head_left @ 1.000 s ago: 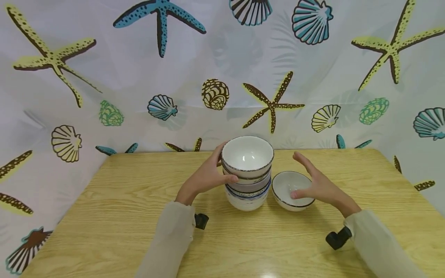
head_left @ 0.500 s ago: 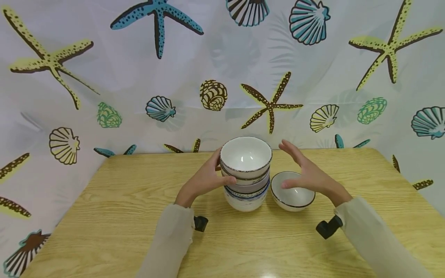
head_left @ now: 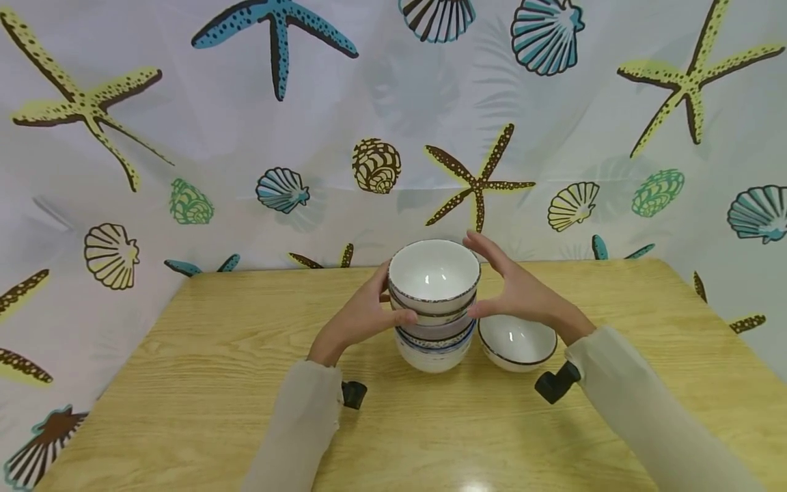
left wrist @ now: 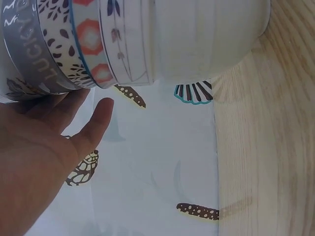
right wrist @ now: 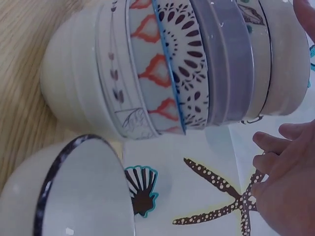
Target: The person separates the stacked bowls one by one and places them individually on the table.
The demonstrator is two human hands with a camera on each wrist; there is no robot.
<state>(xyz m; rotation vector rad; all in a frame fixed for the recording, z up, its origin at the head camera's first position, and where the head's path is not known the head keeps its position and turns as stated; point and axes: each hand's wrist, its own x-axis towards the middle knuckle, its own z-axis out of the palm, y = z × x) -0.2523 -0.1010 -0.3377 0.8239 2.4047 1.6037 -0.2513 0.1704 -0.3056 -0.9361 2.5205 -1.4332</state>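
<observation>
A stack of several bowls [head_left: 433, 359] stands upright on the table, topped by a white bowl [head_left: 433, 270] with a dark speckled rim. The left hand [head_left: 355, 318] holds the stack's upper left side, thumb in front and fingers behind. At its upper right, the right hand [head_left: 522, 290] spreads thumb and fingers around the top bowls; the right wrist view shows its fingers [right wrist: 268, 145] apart from them. Patterned bowls [right wrist: 162, 69] and a grey one [left wrist: 29, 44] with lettering show in the wrist views. Right of the stack sits a single white dark-rimmed bowl [head_left: 516, 345], partly under the right hand.
The wooden table [head_left: 215, 383] reaches back to a white cloth [head_left: 332, 130] printed with starfish and shells. Small black devices stick out at the left sleeve [head_left: 353, 395] and the right sleeve [head_left: 556, 383].
The right hand has moved left, from over the single bowl to the upper right side of the stack. The left hand and the bowls have stayed put.
</observation>
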